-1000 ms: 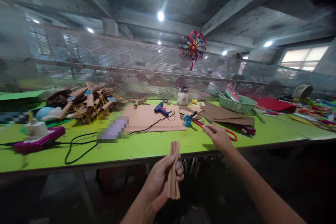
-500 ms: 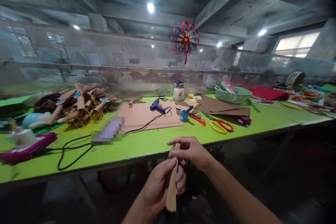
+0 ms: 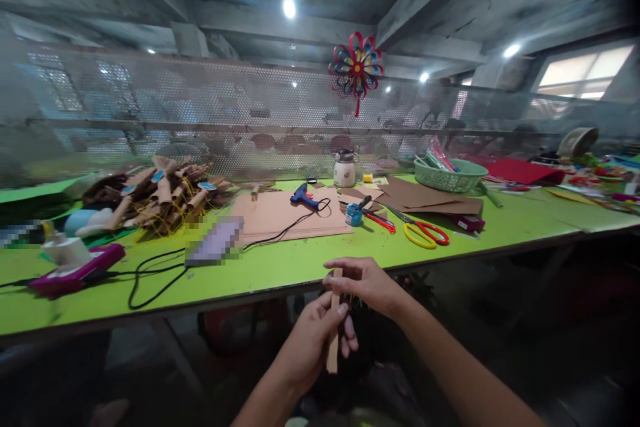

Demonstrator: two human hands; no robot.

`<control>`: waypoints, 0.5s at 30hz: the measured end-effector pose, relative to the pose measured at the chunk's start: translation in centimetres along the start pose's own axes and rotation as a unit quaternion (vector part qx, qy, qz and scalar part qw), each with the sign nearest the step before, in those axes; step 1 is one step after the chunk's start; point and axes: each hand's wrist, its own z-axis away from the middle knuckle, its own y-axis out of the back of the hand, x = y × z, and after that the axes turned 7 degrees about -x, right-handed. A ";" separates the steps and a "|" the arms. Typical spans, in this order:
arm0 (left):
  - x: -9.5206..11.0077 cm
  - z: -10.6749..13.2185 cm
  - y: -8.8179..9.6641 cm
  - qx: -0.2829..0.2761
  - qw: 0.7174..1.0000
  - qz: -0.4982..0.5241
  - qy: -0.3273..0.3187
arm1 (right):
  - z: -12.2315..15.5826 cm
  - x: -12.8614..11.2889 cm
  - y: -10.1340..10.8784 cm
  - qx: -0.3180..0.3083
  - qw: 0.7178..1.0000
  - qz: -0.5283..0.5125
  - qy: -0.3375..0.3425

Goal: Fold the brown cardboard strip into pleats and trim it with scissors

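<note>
A narrow folded strip of brown paper point(image 3: 333, 350) stands nearly upright in front of the table edge. My left hand point(image 3: 311, 339) pinches its middle between thumb and fingers. At the top end, my right hand point(image 3: 369, 285) has thumb and fingers closed around the strip. Beyond the hands, a blue glue gun point(image 3: 304, 197) lies on flat brown card sheets point(image 3: 270, 221). To its right are a small blue jar point(image 3: 353, 215), a red-handled tool point(image 3: 384, 221) and scissors point(image 3: 423, 233) with yellow and red handles.
The green table point(image 3: 280, 273) crosses the view. At left are a bundle of brown paper pieces point(image 3: 165, 197), a purple power strip point(image 3: 80, 272) and black cable. A flask point(image 3: 344, 170) and a green basket point(image 3: 453, 177) stand at the back, before a perforated screen point(image 3: 240, 100).
The strip now looks narrower and shows less length below my left hand, whose fingers have shifted along it. My right hand stays at its top. The view has turned slightly left.
</note>
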 end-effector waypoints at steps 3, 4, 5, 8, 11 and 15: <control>-0.1 0.0 0.2 0.004 1.000 -0.001 0.012 | 0.4 -0.1 0.2 -0.005 0.999 0.043 -0.017; -0.1 0.0 0.2 0.012 1.000 -0.011 0.017 | 0.5 0.0 0.2 -0.004 0.999 0.049 -0.022; 0.0 -0.1 0.2 0.020 0.999 -0.027 0.021 | 0.7 0.1 0.1 -0.002 0.998 0.049 -0.025; 0.1 -0.1 0.1 0.041 0.995 -0.088 0.007 | 0.9 0.5 -0.2 0.020 0.999 0.023 -0.011; 0.2 -0.2 -0.1 0.044 0.993 -0.111 0.011 | 0.9 0.9 -0.5 0.034 0.999 -0.004 0.014; -0.3 -0.5 0.3 0.036 0.991 -0.117 0.055 | 1.0 1.2 -0.7 0.036 0.998 -0.041 0.035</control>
